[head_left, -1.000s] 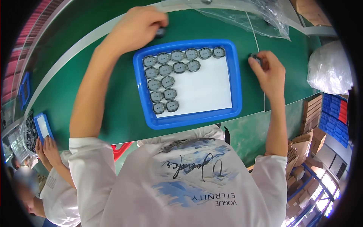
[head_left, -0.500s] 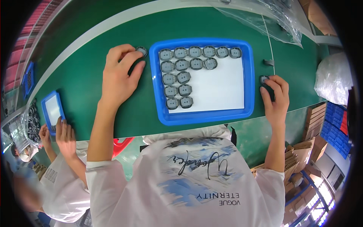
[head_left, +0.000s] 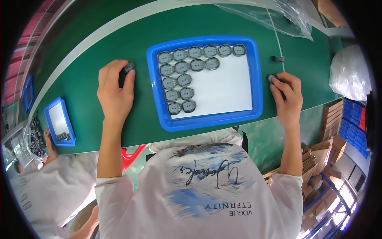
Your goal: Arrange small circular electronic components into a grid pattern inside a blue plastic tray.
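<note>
My left hand (head_left: 115, 92) is left of a blue tray (head_left: 258, 79), pinching a small grey plastic housing (head_left: 129, 66) between thumb and fingers. On the tray's other side, my right hand (head_left: 289, 95) grips a similar dark-rimmed grey housing (head_left: 271, 77), partly covered by the fingertips. Inside the tray, several grey housings (head_left: 195, 52) lie in rows on a white sheet (head_left: 223, 91). They fill the top row and the left part of the lower rows; the white sheet shows at the right and bottom.
A small dark piece (head_left: 279, 59) lies on the green table (head_left: 135, 131) beyond my right hand. Clear plastic film (head_left: 274, 16) covers the far right. A co-worker's hand (head_left: 50, 146) is beside a smaller blue tray (head_left: 68, 119) at left. Cardboard (head_left: 318, 151) stands at lower right.
My left hand has moved left and slightly nearer, with its housing turned in the fingers. My right hand has shifted little, still holding its housing. The co-worker's hands have moved off their tray.
</note>
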The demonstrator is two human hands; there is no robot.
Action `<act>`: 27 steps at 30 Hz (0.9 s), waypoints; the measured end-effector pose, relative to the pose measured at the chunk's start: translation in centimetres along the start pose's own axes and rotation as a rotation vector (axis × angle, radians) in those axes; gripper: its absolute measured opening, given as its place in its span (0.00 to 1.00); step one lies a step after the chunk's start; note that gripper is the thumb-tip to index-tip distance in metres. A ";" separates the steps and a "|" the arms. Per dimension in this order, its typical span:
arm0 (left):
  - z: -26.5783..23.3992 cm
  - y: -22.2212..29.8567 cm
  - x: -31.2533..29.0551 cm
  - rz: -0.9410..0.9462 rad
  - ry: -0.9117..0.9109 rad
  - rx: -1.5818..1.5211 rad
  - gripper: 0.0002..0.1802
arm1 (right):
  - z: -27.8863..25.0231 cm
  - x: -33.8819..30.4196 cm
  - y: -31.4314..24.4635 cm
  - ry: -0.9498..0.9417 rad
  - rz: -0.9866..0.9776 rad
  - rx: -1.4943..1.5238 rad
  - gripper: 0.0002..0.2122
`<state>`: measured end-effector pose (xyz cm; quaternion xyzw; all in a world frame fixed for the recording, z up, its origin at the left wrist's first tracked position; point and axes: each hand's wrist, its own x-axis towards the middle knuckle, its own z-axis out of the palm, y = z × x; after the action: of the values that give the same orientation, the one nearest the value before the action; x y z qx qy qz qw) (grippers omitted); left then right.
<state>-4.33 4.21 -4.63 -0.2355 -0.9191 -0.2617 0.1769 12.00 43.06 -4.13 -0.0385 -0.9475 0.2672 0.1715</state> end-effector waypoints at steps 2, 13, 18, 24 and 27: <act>-0.1 0.1 0.0 0.025 0.041 -0.031 0.13 | -0.1 -0.1 -0.1 -0.005 0.030 0.015 0.07; -1.2 -1.0 -0.3 -0.026 -0.032 0.007 0.11 | -0.2 0.1 -0.1 -0.047 -0.055 -0.052 0.09; -1.7 -1.0 0.7 0.197 -0.024 0.002 0.10 | -1.6 1.2 -0.3 -0.043 -0.077 0.022 0.08; -0.5 8.1 1.6 0.497 -0.050 -0.186 0.10 | 0.4 4.3 -7.0 -0.223 -0.325 0.206 0.08; 2.3 9.5 1.3 0.531 -0.165 -0.329 0.08 | 3.4 5.3 -7.4 -0.295 -0.419 0.164 0.07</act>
<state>-0.88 13.09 -2.17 -0.5128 -0.7822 -0.3316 0.1234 6.03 35.92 -1.38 0.2121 -0.9247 0.3044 0.0855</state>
